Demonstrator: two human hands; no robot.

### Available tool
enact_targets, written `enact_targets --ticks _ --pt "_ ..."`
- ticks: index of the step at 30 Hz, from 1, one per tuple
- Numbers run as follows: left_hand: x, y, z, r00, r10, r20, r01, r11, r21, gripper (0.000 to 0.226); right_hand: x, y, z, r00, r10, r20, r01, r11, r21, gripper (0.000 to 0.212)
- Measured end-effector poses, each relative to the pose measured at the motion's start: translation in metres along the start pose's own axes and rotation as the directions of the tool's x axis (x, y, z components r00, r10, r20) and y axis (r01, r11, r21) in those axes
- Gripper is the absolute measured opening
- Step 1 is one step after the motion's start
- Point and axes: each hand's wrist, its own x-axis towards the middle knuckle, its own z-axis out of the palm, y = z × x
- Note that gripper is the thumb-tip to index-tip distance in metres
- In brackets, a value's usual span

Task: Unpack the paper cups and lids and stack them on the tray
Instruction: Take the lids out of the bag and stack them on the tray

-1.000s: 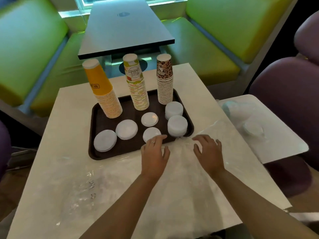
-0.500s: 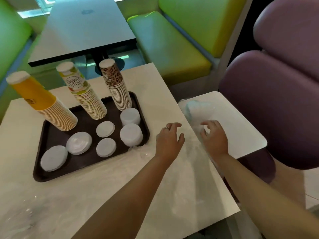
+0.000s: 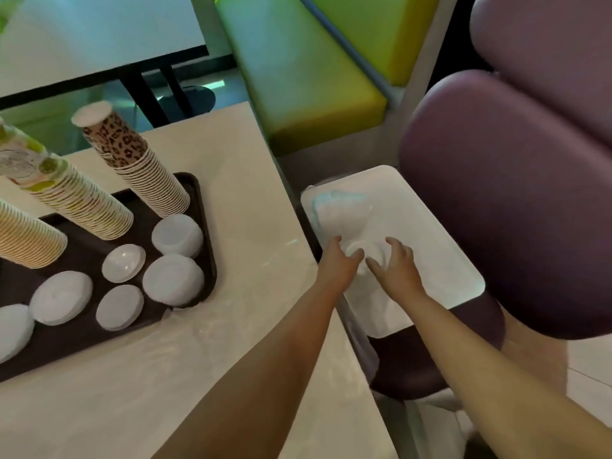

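A dark brown tray [image 3: 198, 207] on the beige table [image 3: 251, 200] holds three leaning stacks of paper cups: a leopard-print stack [image 3: 132, 160], a green-and-white stack [image 3: 66, 193] and a yellow stack [image 3: 26, 240] cut by the left edge. Several stacks of white lids [image 3: 174, 279] lie on the tray in front of them. To the right, a white tray [image 3: 440, 240] rests on a purple chair and carries a clear plastic pack of white lids [image 3: 361, 253]. My left hand [image 3: 337, 263] and my right hand [image 3: 397, 263] grip that pack from either side.
A clear plastic sheet [image 3: 205, 336] lies over the table's near part. A purple chair back [image 3: 516, 193] rises right of the white tray. Green benches [image 3: 298, 77] and a second table [image 3: 99, 31] stand behind.
Both hands left the plastic sheet on the table and reached right onto the white tray, closing round the lid pack. The view swung right.
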Motion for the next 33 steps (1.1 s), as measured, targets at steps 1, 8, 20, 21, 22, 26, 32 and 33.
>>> enact_targets --ticks 1,8,20,21,22,26,32,33 --pt "0.006 -0.002 0.003 0.998 -0.054 -0.01 0.053 0.997 -0.056 0.062 0.003 0.003 -0.001 1.0 0.011 0.019 -0.011 1.0 0.014 0.069" --pt "0.037 -0.015 0.021 0.953 -0.302 0.018 0.301 0.938 -0.174 0.065 0.02 0.016 -0.001 0.983 0.062 0.176 -0.079 0.993 0.09 0.072" --pt "0.028 -0.019 0.03 0.966 -0.231 0.118 0.257 0.913 -0.316 0.071 0.002 0.02 -0.004 0.986 0.048 0.159 -0.082 0.974 0.213 0.06" --pt "0.026 -0.019 0.027 0.972 -0.201 0.12 0.23 0.919 -0.319 0.071 -0.001 0.018 -0.006 0.99 0.045 0.13 -0.075 0.969 0.235 0.059" --pt "0.023 -0.019 0.025 0.977 -0.176 0.122 0.206 0.926 -0.316 0.071 -0.005 0.016 -0.008 0.994 0.036 0.1 -0.06 0.965 0.255 0.057" --pt "0.003 -0.008 0.013 0.982 -0.1 0.162 0.142 0.952 -0.272 0.082 -0.025 -0.001 -0.014 0.999 0.041 0.028 -0.048 0.945 0.323 0.055" --pt "-0.039 0.003 -0.028 0.997 0.065 -0.034 -0.072 0.96 -0.272 0.027 -0.063 -0.047 -0.019 0.999 -0.047 -0.005 0.044 0.89 0.455 0.051" --pt "-0.048 0.005 -0.039 0.991 0.098 -0.095 -0.117 0.968 -0.22 0.021 -0.07 -0.057 -0.018 0.997 -0.074 -0.01 0.07 0.882 0.467 0.052"
